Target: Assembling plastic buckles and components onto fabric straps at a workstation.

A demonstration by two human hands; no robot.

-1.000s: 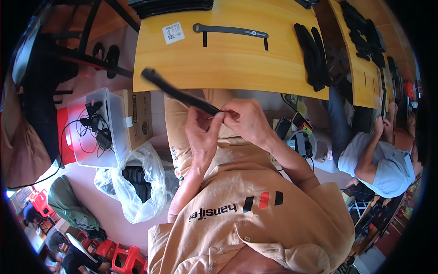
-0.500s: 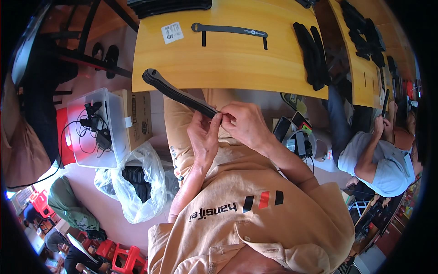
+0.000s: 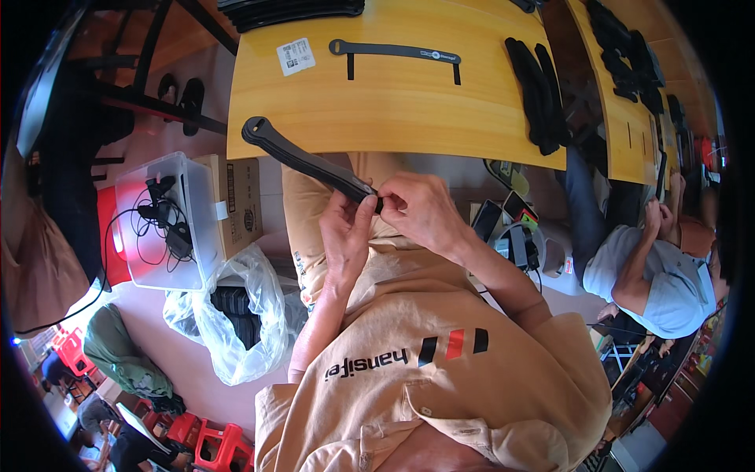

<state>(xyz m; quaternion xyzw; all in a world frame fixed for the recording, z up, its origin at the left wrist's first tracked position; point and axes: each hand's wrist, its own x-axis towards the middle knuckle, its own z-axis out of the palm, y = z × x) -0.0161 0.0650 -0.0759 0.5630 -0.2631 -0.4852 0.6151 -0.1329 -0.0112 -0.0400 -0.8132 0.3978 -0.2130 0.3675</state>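
Note:
My left hand (image 3: 346, 236) is closed round the near end of a bundle of long, flat black straps (image 3: 295, 156), thumb on top. The bundle slants up and left over the table's front edge, and its rounded far end has a slot. At the near end my right hand (image 3: 425, 211) pinches the tip of the bundle between thumb and fingers, close to the left thumb. Exactly what the right fingertips grip is partly hidden. On the table ahead lies a single strap (image 3: 393, 49) with a slotted end and a pale printed mark, across two short black strips (image 3: 351, 68).
The yellow table (image 3: 440, 110) also bears a white label (image 3: 296, 57), a stack of black straps (image 3: 291, 11) and black bundles (image 3: 535, 94). Left on the floor are a clear bin (image 3: 169, 228) with cables and a plastic bag (image 3: 236, 315). A co-worker (image 3: 653, 267) sits at right.
The bundle has rolled slightly in my hands, showing more of its flat top face, and its far end has shifted a little left. Both hands stay nearly in place.

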